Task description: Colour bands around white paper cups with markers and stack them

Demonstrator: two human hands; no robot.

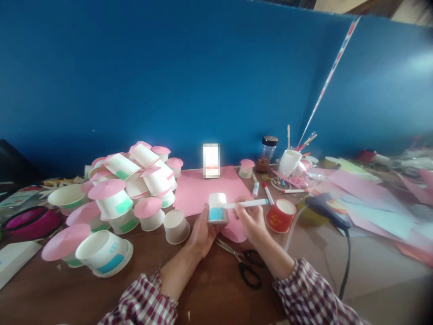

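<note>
My left hand [202, 232] is closed around a small white paper cup [217, 200], tilted on its side, with a blue patch on its wall. In my right hand [252, 222] a white felt-tip marker [251, 203] with a blue end is pinched. Its tip meets the cup's wall beside the blue patch; whether it touches is too small to tell. Under the hands lie a pink paper disc [236, 231] and black-handled scissors [241, 257]. A pink paper sheet [192, 194] spreads just behind the cup.
At left, several paper cups with pink disc tops [111, 189] form a pile. A plain cup [176, 225] stands near my left hand. To the right are a red cup [281, 215], a glue gun [328, 210] with its cord, a jar [268, 153] and loose paper sheets [375, 203].
</note>
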